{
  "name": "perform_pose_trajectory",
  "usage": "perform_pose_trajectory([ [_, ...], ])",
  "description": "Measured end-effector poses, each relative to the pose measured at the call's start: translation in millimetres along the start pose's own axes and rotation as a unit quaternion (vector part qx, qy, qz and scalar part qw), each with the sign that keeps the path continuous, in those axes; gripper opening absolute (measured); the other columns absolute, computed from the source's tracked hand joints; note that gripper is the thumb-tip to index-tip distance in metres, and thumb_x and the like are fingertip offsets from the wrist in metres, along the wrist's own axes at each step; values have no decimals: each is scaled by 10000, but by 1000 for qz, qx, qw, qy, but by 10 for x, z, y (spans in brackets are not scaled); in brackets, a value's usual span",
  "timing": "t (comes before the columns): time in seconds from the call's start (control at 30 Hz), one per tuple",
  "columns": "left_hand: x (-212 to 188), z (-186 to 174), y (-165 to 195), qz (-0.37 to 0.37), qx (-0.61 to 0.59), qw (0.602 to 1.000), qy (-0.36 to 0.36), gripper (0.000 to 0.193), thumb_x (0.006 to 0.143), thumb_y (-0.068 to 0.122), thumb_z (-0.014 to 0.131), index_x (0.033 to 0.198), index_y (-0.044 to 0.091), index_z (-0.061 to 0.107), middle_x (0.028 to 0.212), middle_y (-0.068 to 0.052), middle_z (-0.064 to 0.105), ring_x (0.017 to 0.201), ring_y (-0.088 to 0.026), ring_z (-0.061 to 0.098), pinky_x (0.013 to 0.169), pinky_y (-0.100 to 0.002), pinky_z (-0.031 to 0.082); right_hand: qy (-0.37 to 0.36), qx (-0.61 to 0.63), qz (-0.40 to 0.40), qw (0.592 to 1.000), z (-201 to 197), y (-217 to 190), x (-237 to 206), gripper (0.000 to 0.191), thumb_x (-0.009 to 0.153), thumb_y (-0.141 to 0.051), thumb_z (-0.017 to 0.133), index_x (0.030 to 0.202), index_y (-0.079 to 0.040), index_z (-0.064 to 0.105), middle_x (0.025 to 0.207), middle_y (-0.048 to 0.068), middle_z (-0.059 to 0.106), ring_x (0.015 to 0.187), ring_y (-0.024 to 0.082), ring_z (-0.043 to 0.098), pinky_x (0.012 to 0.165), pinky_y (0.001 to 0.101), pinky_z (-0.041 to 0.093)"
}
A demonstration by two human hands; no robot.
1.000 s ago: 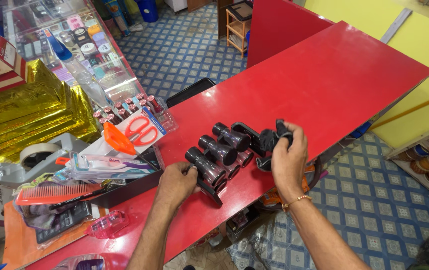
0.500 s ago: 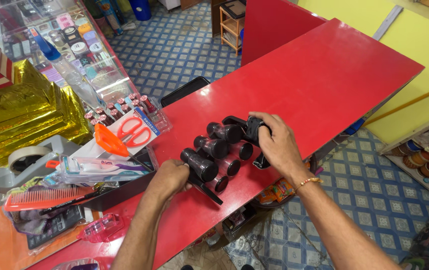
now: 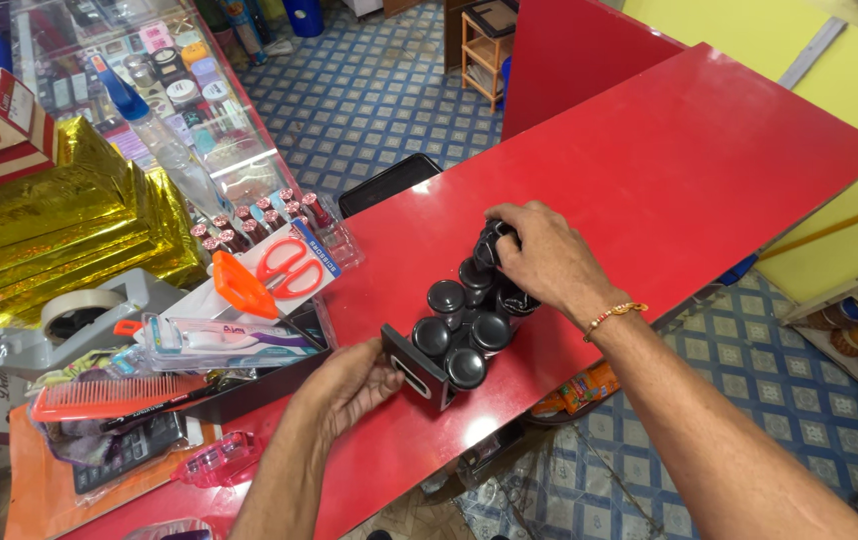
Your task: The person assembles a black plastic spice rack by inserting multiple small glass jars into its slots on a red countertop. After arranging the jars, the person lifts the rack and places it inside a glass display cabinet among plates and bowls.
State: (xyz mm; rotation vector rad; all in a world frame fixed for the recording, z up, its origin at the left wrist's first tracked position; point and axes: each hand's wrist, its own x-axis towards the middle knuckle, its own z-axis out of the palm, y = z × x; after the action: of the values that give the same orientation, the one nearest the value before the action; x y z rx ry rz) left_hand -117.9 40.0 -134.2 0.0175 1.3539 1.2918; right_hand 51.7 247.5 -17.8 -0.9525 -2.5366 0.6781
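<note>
A black rack [image 3: 417,372] holding several black round-capped bottles [image 3: 469,325] lies on the red counter [image 3: 669,170]. My left hand [image 3: 354,378] grips the rack's near end panel. At the far end, my right hand [image 3: 539,250] is closed over the bottles there, fingers curled on a black cap. A thin bracelet [image 3: 614,312] circles my right wrist.
Left of the rack sit packaged orange-handled scissors [image 3: 279,265], toothbrush packs [image 3: 219,338], an orange comb [image 3: 114,397] and a tape dispenser [image 3: 74,315]. Gold foil packs [image 3: 59,225] and a glass display case [image 3: 149,90] stand further left. Blue tiled floor lies beyond the counter edge.
The rack has turned so its end panel faces me. My left hand shifted onto that panel, and my right hand moved along to the far bottles.
</note>
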Motion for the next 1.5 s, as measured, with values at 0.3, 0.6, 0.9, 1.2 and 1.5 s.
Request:
perform_pose_trajectory([
  [0.3,-190,110,86,87,173,979,63,407,925,-62,440,1329,-54,494,1217,-172,647,988,-228,707,829,-331,648,-3,11,17,1000,108,3,36,420,906,-147,526,1296,-64,656,1135,209,663,1099,380,645,970,493,502],
  [0.6,-635,315,64,301,471,818,135,1022,824,308,833,1535,-81,210,1491,-316,389,1411,-408,415,1128,-450,383,204,31,-192,959,-17,-249,-409,424,886,13,606,1305,-30,657,1242,176,649,1143,368,609,1006,437,504],
  [0.9,-809,761,-19,364,449,797,174,1153,566,213,952,1473,-32,283,1411,-242,495,1339,-371,502,1111,-423,429,73,-13,-224,972,376,-346,-683,478,773,95,607,1229,-31,678,1285,136,641,1237,354,547,1070,437,465],
  [1.2,-935,790,16,337,472,793,186,1071,558,226,950,1431,-13,377,1378,-216,548,1300,-361,545,1090,-428,451,62,-80,-228,968,109,-363,-673,469,744,78,646,1199,-33,672,1226,128,642,1167,342,553,1039,423,472],
  [1.5,-907,848,1,320,475,796,194,1123,538,212,957,1450,-20,344,1361,-230,549,1285,-364,552,1062,-430,473,75,-1,-249,966,249,-306,-904,506,716,115,592,1195,-25,677,1241,138,637,1176,359,567,1017,418,492],
])
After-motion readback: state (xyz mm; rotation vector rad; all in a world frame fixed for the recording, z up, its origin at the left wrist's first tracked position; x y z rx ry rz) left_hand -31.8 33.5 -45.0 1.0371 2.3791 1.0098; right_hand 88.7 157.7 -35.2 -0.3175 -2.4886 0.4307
